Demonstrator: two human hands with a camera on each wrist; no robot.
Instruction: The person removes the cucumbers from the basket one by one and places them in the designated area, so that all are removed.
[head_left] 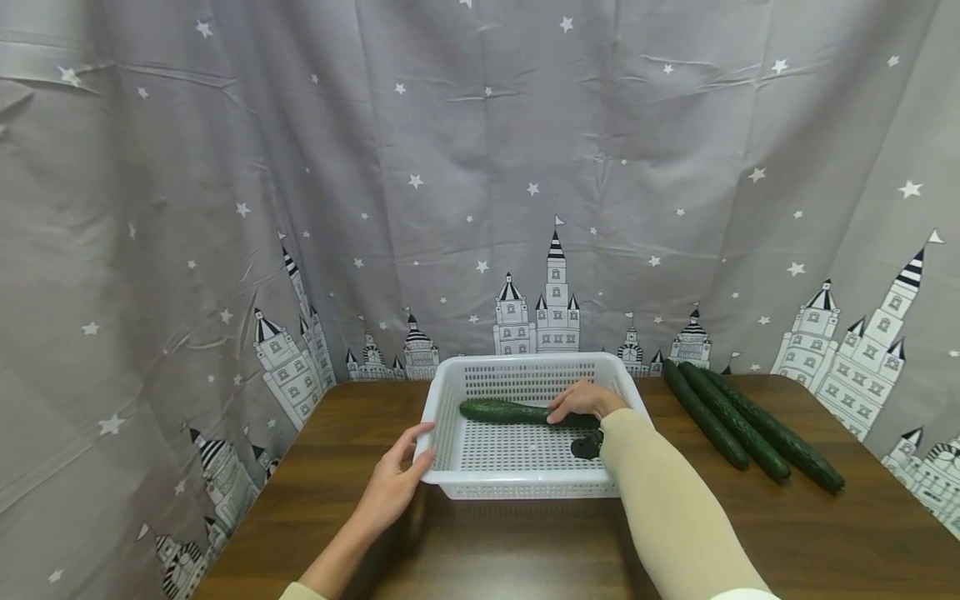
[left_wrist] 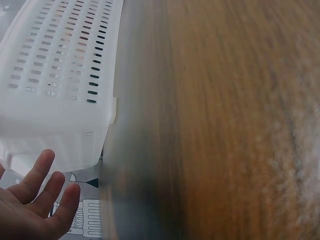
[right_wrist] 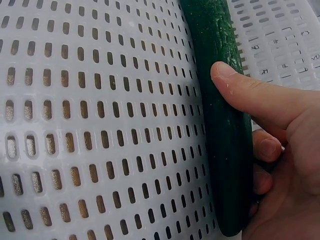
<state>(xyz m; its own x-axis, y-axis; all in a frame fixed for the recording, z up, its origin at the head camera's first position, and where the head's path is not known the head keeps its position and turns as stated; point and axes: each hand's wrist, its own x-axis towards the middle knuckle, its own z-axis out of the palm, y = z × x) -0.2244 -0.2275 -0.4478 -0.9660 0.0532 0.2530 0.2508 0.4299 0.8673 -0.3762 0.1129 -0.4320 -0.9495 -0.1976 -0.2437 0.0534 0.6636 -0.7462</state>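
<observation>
A white perforated plastic basket (head_left: 525, 477) stands on the wooden table, with a long dark green cucumber (head_left: 502, 411) lying along its far side. My right hand (head_left: 583, 402) reaches into the basket and grips this cucumber near its right part. In the right wrist view the thumb (right_wrist: 232, 82) lies over the cucumber (right_wrist: 227, 150), and other fingers are tucked against its opposite side. At the basket's left rim, my left hand (head_left: 397, 471) rests with thumb and forefinger touching the edge. Its other fingers (left_wrist: 64, 210) extend loosely beside the basket wall (left_wrist: 55, 110) in the left wrist view.
Several cucumbers (head_left: 738, 421) lie side by side on the table (head_left: 540, 542), right of the basket. A grey curtain (head_left: 450, 208) with stars and castles hangs behind the table and along its left. Something black (head_left: 587, 446) shows by the right wrist.
</observation>
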